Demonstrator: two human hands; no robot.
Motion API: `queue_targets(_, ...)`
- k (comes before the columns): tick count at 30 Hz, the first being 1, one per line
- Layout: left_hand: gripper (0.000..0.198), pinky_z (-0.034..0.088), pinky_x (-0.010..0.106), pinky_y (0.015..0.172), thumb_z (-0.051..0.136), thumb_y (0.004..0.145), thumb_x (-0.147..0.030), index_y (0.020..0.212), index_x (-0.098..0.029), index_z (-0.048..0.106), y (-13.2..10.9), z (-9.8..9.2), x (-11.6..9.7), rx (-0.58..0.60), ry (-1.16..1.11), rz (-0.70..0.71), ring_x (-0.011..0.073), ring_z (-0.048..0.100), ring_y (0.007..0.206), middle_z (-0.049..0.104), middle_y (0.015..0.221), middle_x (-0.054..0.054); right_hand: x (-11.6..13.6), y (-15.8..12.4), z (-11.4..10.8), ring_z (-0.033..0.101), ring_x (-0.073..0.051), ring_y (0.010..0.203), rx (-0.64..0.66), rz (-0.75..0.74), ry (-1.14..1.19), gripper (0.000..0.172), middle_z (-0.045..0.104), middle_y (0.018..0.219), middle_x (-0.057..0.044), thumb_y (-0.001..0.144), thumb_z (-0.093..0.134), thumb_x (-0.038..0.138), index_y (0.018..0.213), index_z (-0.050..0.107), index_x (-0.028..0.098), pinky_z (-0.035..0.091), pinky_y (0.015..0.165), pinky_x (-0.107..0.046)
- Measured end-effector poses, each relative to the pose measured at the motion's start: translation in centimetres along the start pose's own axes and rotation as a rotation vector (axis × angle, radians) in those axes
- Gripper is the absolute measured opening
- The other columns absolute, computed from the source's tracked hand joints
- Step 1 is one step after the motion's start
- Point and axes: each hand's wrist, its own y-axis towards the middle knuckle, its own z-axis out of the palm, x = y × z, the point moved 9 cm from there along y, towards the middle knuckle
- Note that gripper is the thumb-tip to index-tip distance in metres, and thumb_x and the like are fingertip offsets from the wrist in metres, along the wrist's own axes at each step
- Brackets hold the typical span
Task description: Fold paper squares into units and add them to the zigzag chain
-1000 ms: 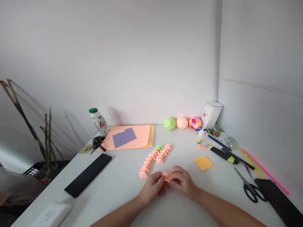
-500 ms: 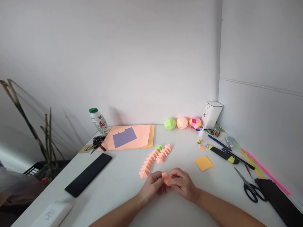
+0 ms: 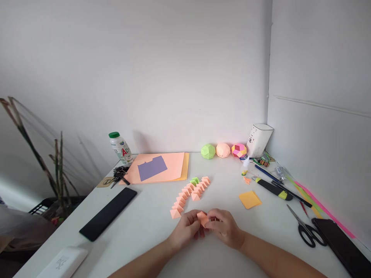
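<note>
A small piece of folded peach paper (image 3: 203, 219) is pinched between my two hands above the near middle of the table. My left hand (image 3: 188, 227) grips its left side with thumb and fingers. The fingertips of my right hand (image 3: 223, 227) close on its right edge and partly hide it. Just beyond my hands, two rows of folded peach paper pieces (image 3: 180, 200) run away from me, with green folded pieces (image 3: 194, 180) near the far end. To the right lies a yellow-orange paper square (image 3: 250, 200).
Scissors (image 3: 307, 231), a utility knife (image 3: 274, 189), a glue bottle (image 3: 245, 166) and a black phone (image 3: 339, 243) lie right. Paper balls (image 3: 223, 150) line the wall. Left are peach sheets (image 3: 174, 166), a black slab (image 3: 108, 214), a white bottle (image 3: 121, 148) and a white box (image 3: 63, 262).
The paper piece has turned slightly between my fingers, and my right hand has shifted a little. Everything else on the table stays in place.
</note>
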Motion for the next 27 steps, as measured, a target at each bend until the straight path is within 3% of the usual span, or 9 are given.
queue_targets(3,0.024,0.038,0.023,0.048,0.044,0.07,-0.014,0.088,-0.014,0.061,0.0,-0.1,0.1,-0.009,0.013,-0.002,0.013,0.053,0.052,0.063,0.063,0.002,-0.5,0.0,0.0,0.044,-0.014,0.056,-0.002,0.081,0.081,0.019,0.052,0.061,0.0,0.085,0.051,0.035,0.072,0.061,0.024,0.039,0.051,-0.025)
queue_targets(8,0.029,0.039,0.024,0.049,0.042,0.071,-0.014,0.094,-0.014,0.059,0.0,-0.1,0.1,-0.009,-0.001,-0.006,0.0134,0.054,0.053,0.064,0.064,0.003,-0.5,-0.1,0.1,0.045,-0.014,0.056,-0.001,0.075,0.075,0.018,0.053,0.062,0.0,0.085,0.051,0.034,0.073,0.06,0.025,0.039,0.051,-0.025)
queue_targets(13,0.035,0.038,0.024,0.049,0.042,0.066,-0.01,0.097,-0.013,0.058,0.0,0.0,0.2,-0.009,0.001,-0.013,0.0135,0.054,0.053,0.063,0.063,0.002,0.7,-0.2,0.3,0.045,-0.012,0.057,0.018,-0.096,-0.076,0.021,0.054,0.066,0.0,0.088,0.047,0.028,0.072,0.061,0.022,0.04,0.052,-0.023)
queue_targets(20,0.02,0.037,0.024,0.051,0.04,0.078,-0.017,0.083,-0.013,0.059,-0.1,0.1,0.0,-0.009,0.084,0.016,0.0122,0.049,0.052,0.058,0.057,0.0,2.2,-0.2,0.0,0.048,-0.011,0.057,-0.043,-0.293,-0.157,0.022,0.054,0.073,-0.003,0.086,0.044,0.013,0.071,0.06,0.019,0.042,0.053,-0.022)
queue_targets(27,0.017,0.037,0.024,0.052,0.039,0.077,-0.016,0.071,-0.014,0.055,-0.3,0.7,-0.6,0.005,0.143,0.035,0.0129,0.05,0.055,0.057,0.061,0.001,1.0,0.4,-0.6,0.05,-0.013,0.061,-0.067,-0.16,0.022,0.015,0.052,0.075,-0.004,0.086,0.048,0.021,0.074,0.057,0.019,0.043,0.054,-0.024)
